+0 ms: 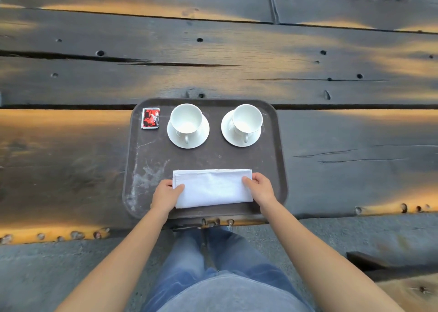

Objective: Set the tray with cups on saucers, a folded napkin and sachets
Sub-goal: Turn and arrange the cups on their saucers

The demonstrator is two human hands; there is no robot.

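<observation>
I want the folded napkin (213, 188) square to the near rim of the tray (272, 160), so I should press evenly at both ends and nudge — no tugging, or the layers will slip. My left hand (166, 194) pinches its left end, thumb on top, fingers tucked beneath; my right hand (260, 188) grips the right end likewise. The cloth lies flat between them — well short of the two cups on saucers (188, 125) and the red sachet (150, 118).

place: café-like | cues: serving tray (272, 169), weathered plank table (213, 63)
</observation>
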